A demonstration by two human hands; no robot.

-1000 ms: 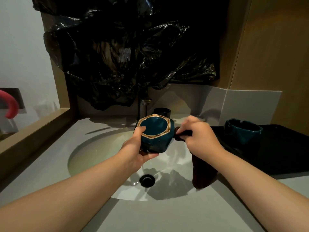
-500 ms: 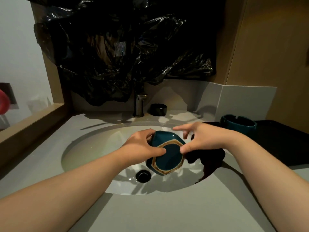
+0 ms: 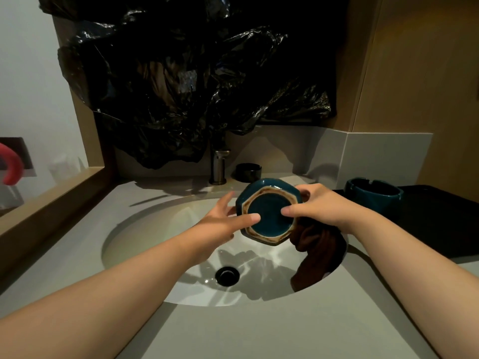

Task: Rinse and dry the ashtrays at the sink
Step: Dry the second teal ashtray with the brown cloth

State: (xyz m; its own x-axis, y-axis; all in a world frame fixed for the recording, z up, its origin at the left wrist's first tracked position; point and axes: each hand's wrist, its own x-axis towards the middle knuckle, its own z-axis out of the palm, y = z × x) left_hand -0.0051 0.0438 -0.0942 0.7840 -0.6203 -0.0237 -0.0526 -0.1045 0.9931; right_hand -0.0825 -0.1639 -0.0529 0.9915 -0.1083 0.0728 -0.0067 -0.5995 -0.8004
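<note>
Teal octagonal ceramic ashtray (image 3: pixel 268 212), base turned toward its holder, is up over the pale oval sink basin (image 3: pixel 155 229), clear of the bowl. The left hand (image 3: pixel 220 221) pinches its left edge, thumb flat on the base. The right hand (image 3: pixel 321 206) grips the other side, with a dark brown cloth (image 3: pixel 318 244) bunched beneath and trailing into the basin. No stream of water shows below the steel tap (image 3: pixel 219 165), so I judge this one rinsed and its drying under way (the underside, by the look of it). A second teal ashtray (image 3: pixel 373 194) sits on the black mat (image 3: pixel 440 211) to the right, apparently finished. A small black round ashtray (image 3: pixel 248 172) waits beside the tap, perhaps yet to be washed.
</note>
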